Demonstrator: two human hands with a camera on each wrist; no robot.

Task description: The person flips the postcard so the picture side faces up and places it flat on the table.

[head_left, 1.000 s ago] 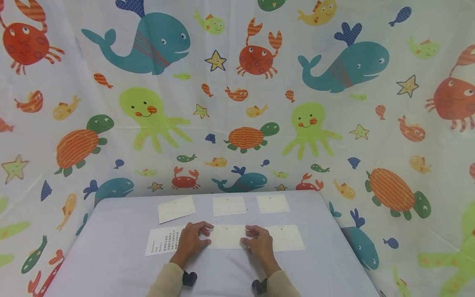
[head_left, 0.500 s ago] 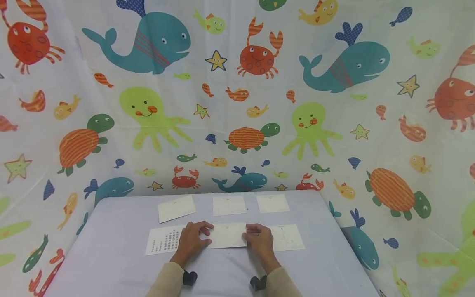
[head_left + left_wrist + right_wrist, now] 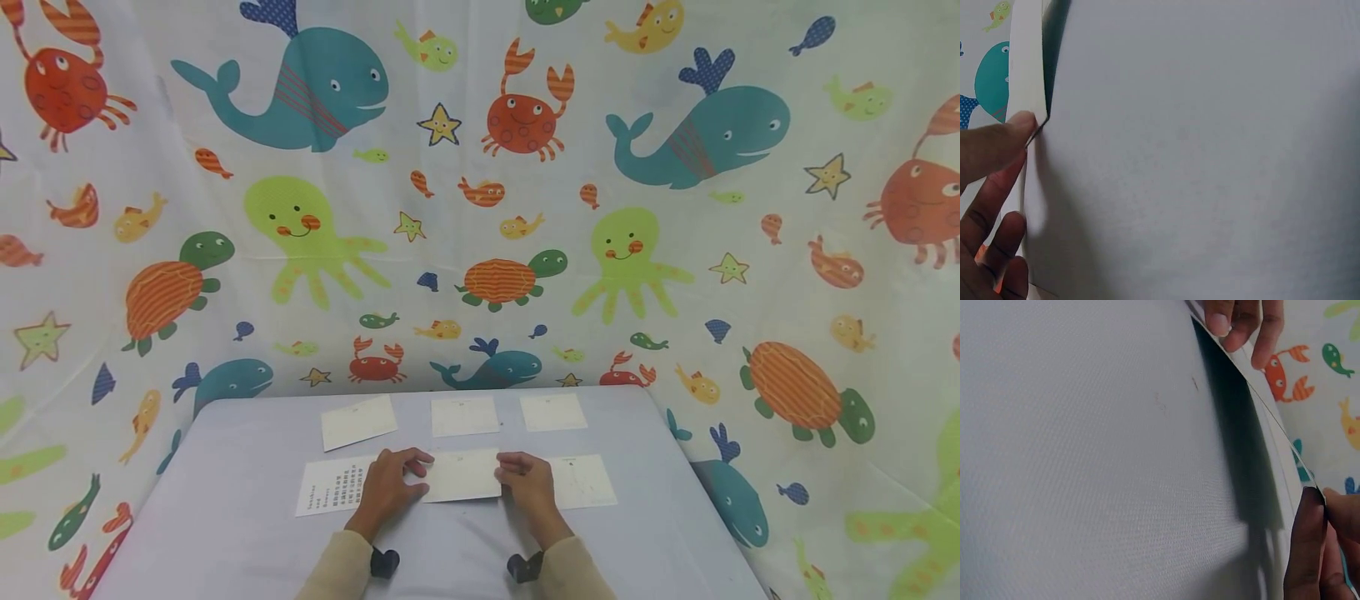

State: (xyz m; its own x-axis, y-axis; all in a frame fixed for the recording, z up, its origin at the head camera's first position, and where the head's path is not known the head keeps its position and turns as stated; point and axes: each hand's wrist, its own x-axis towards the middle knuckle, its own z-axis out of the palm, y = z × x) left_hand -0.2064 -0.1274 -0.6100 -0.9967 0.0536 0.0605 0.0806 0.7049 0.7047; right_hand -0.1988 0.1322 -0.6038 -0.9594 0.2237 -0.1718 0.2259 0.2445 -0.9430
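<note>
A cream-white paper card (image 3: pixel 462 475) lies between the two hands in the middle of the near row. My left hand (image 3: pixel 387 490) pinches its left end between thumb and fingers, as the left wrist view also shows. At the opposite end, the thumb and fingertips of my right hand (image 3: pixel 531 492) pinch the card's edge. That end is raised off the table; a dark shadow (image 3: pixel 1232 437) lies under it in the right wrist view. Partly behind my left hand is a card with printed text (image 3: pixel 330 486). Another pale card (image 3: pixel 585 482) lies beside my right hand.
Along the back of the white-covered table (image 3: pixel 225 517) lie three more pale cards: a tilted left one (image 3: pixel 360 422), a middle one (image 3: pixel 465 416) and a right one (image 3: pixel 553 412). A curtain (image 3: pixel 480 225) printed with sea animals hangs behind the table.
My right hand has lifted the right end of the middle card slightly and shifted a little to the right. My left hand keeps its place at the left end.
</note>
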